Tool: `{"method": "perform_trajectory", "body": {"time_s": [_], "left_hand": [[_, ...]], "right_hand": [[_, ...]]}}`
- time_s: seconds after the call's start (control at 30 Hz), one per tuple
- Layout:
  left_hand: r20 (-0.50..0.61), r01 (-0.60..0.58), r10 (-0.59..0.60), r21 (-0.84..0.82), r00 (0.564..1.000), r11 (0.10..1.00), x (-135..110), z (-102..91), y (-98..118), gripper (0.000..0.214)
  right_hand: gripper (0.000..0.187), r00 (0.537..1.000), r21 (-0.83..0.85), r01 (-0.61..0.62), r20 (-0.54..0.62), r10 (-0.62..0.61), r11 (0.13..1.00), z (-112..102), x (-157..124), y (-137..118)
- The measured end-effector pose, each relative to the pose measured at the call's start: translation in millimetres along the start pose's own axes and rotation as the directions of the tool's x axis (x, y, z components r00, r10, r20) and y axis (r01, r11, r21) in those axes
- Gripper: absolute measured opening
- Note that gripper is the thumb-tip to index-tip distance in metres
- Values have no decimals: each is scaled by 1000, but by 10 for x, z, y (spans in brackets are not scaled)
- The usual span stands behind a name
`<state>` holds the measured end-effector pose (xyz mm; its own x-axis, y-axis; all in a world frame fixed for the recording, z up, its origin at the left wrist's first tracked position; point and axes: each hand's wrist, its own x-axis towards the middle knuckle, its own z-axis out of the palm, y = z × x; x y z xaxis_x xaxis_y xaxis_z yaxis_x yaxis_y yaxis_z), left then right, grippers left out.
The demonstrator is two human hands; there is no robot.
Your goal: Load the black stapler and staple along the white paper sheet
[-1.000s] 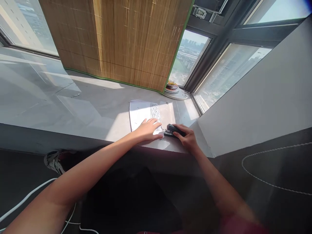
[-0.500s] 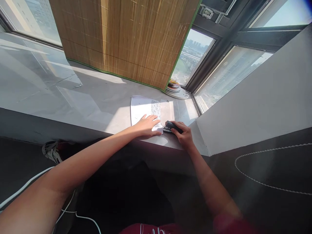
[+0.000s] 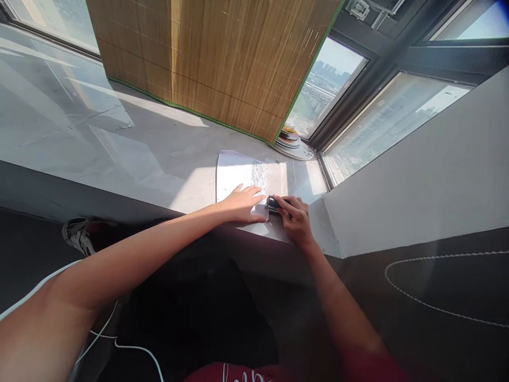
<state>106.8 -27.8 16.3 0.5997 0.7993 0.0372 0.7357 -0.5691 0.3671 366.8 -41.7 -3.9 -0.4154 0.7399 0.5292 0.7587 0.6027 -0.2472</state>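
A white sheet of paper [image 3: 234, 172] with a printed column lies on the grey window ledge [image 3: 151, 154]. My left hand [image 3: 243, 202] rests flat on the sheet's near part, fingers stretched out. My right hand [image 3: 293, 218] is closed over a black stapler [image 3: 272, 202] at the sheet's near right corner. Most of the stapler is hidden under my fingers.
A bamboo blind [image 3: 214, 58] hangs down to the ledge behind the paper. A stack of plates [image 3: 292, 142] sits in the far corner by the window. A white wall panel [image 3: 417, 180] rises on the right. A shoe [image 3: 77, 236] and white cable [image 3: 119, 345] lie on the floor below.
My right hand has slid the stapler left up to the paper's corner and now covers more of it. My left hand stays flat on the sheet.
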Motion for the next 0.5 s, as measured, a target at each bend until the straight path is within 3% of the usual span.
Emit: {"method": "perform_trajectory", "body": {"time_s": [0.5], "left_hand": [[-27, -21, 20, -42, 999, 999, 14, 4, -14, 81]], "right_hand": [[45, 995, -7, -82, 60, 83, 997, -29, 24, -72]]}}
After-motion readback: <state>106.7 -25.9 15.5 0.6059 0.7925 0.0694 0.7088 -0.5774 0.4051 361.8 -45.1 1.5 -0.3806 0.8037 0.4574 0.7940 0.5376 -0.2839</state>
